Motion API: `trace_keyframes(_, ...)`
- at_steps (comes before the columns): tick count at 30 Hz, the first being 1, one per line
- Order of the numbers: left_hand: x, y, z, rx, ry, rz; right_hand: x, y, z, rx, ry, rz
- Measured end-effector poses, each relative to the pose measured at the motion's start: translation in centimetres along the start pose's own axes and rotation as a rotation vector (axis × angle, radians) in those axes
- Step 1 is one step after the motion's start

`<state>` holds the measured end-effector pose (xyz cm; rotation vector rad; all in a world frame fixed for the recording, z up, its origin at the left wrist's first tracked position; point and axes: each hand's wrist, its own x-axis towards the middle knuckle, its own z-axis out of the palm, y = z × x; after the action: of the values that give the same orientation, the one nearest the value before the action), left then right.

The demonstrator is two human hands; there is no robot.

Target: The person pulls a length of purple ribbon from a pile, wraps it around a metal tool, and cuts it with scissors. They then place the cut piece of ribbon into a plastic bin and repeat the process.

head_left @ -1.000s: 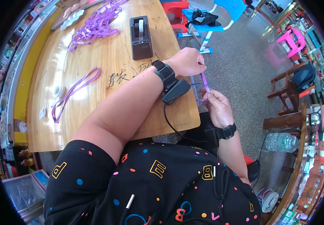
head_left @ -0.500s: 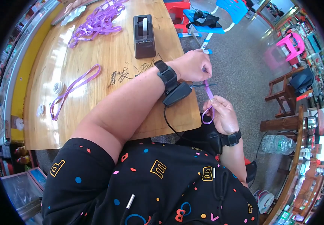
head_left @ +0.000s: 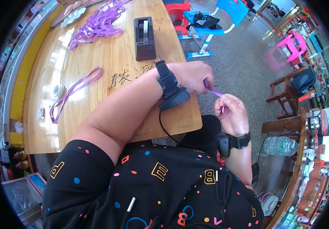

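A purple lanyard strap (head_left: pixel 215 92) runs short and slanting between my two hands, past the table's right edge. My left hand (head_left: pixel 195 76) reaches across from the left, its fingers curled closed around one end of the strap. Lower and to the right, my right hand (head_left: pixel 234 114) pinches the strap between thumb and fingers, and a small length of it hangs below the fingertips. Whether my left hand holds anything besides the strap is hidden by its curled fingers. Both wrists wear black strapped devices.
On the wooden table (head_left: pixel 172 122) lie a looped purple lanyard (head_left: pixel 73 93), a heap of purple lanyards (head_left: pixel 101 23), a black tape dispenser (head_left: pixel 144 42) and two white tape rolls (head_left: pixel 58 91). Beyond it stand a blue chair (head_left: pixel 206 24), a pink stool (head_left: pixel 293 47) and a wooden stool (head_left: pixel 284 91).
My left hand has turned and come down a little. My right hand has shifted slightly right. The strap, steep before, now slants between them, and its loop by the right hand looks smaller.
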<state>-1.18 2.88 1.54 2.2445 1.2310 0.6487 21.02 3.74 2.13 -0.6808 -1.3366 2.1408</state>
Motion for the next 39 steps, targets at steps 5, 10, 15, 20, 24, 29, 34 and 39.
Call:
trace_keyframes(5,0.3,-0.4,0.6,-0.015,0.048,-0.002,0.1,-1.3,0.2,-0.017,-0.022,-0.045)
trace_keyframes(10,0.4,-0.6,0.8,-0.109,0.065,-0.016,0.4,-2.4,0.6,-0.083,-0.067,-0.122)
trace_keyframes(15,0.1,0.5,0.0,-0.108,0.116,-0.213,0.2,-3.4,1.3,-0.025,-0.010,-0.322)
trace_keyframes(20,0.2,-0.1,0.1,-0.224,0.217,-0.238,1.4,-1.3,-1.8,0.023,0.150,-0.271)
trace_keyframes(24,0.4,0.3,-0.4,-0.260,0.293,-0.337,2.1,1.3,-2.4,-0.277,0.303,-0.307)
trace_keyframes(29,0.4,1.1,-1.0,-0.225,0.375,-0.310,3.4,3.1,-1.2,-0.609,0.298,-0.413)
trace_keyframes(34,0.6,3.0,-1.6,-0.214,0.392,-0.288,4.3,3.4,0.7,-0.642,0.349,-0.463)
trace_keyframes(39,0.6,4.6,-1.3,-0.235,0.338,-0.123,4.6,4.1,1.5,-0.673,0.388,-0.529)
